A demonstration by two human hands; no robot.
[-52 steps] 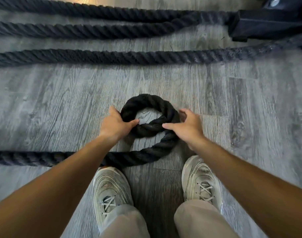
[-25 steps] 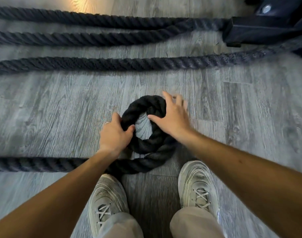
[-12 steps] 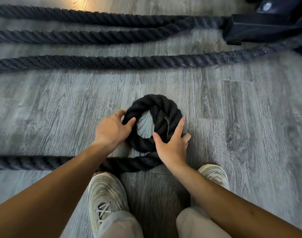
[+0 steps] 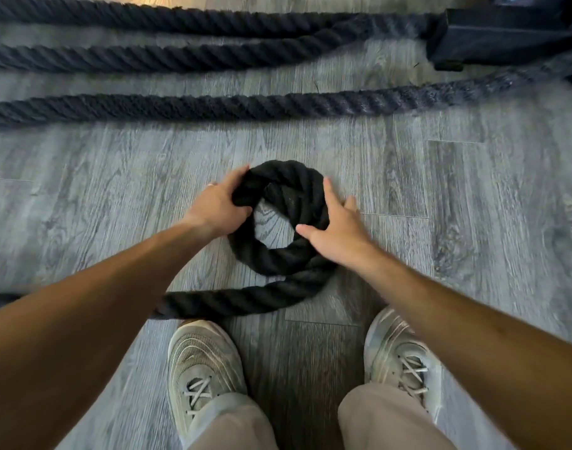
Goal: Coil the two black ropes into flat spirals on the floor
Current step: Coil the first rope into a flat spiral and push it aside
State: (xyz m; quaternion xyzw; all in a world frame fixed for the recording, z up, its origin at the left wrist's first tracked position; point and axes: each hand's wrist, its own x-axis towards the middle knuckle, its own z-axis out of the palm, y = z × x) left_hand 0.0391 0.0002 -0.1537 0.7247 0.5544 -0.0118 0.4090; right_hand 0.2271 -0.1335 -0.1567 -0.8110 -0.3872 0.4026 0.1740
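A thick black rope (image 4: 278,254) lies on the grey wood floor (image 4: 115,196) in a small ring of about two turns, partly stacked at the far right side. Its tail (image 4: 232,300) runs left along the floor and passes under my left forearm. My left hand (image 4: 218,209) grips the ring's left side, fingers wrapped over the rope. My right hand (image 4: 335,232) lies on the ring's right side with fingers spread, thumb on the inner edge. Farther off, several straight lengths of black rope (image 4: 213,107) stretch across the floor.
A dark machine base (image 4: 505,30) sits at the top right, where the far ropes meet it. My two grey sneakers (image 4: 203,368) stand just behind the rope tail. Bare floor lies between the ring and the nearest straight rope.
My right hand moved from the ring's near right edge up onto its right side. My left hand slid up the left side. The ring's turns sit tighter, and my right shoe is back in view.
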